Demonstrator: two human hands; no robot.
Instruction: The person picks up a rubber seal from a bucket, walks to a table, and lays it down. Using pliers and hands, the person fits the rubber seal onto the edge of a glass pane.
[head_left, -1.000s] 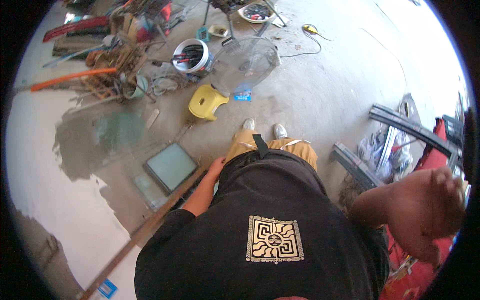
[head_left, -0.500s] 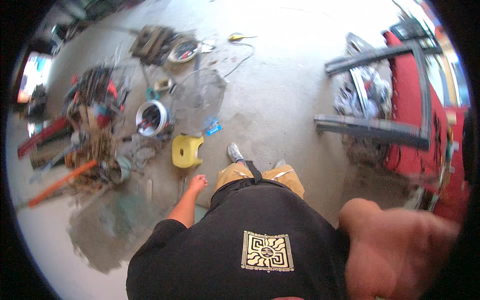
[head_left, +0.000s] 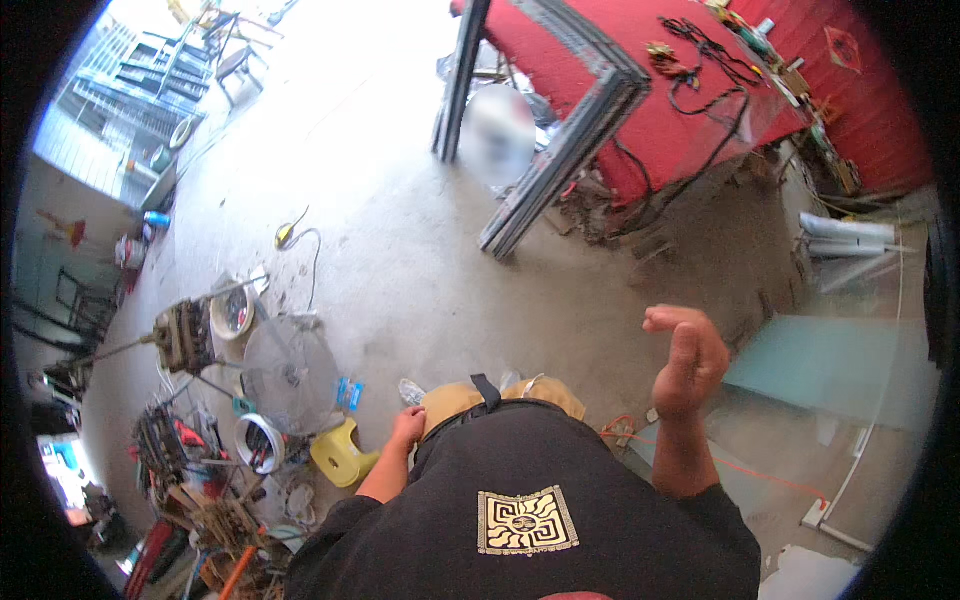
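Note:
My right hand (head_left: 690, 360) is raised out to the right, its wrist bent and its fingers loosely curved toward the left. Nothing shows in its hold, and it hangs over bare grey floor, touching no object. Low at my left hip, my left hand (head_left: 408, 425) hangs beside the tan shorts (head_left: 450, 402), loosely bent with nothing seen in it. It is small in the view. Nearest to it stands a yellow plastic stool (head_left: 342, 453), apart from the fingers.
Grey metal frames (head_left: 575, 140) lean against a red-covered table (head_left: 640, 110) carrying black cables (head_left: 710, 60). Left lie a white bucket (head_left: 260, 444), a round tub (head_left: 232, 310) and heaped tools. At right, a glass sheet (head_left: 830, 360) lies near an orange cord (head_left: 750, 468).
My view has turned to the right, so the frames and red table now lie ahead. My right hand, blurred and close before, is now clearly seen farther forward. My left hand stays by my hip.

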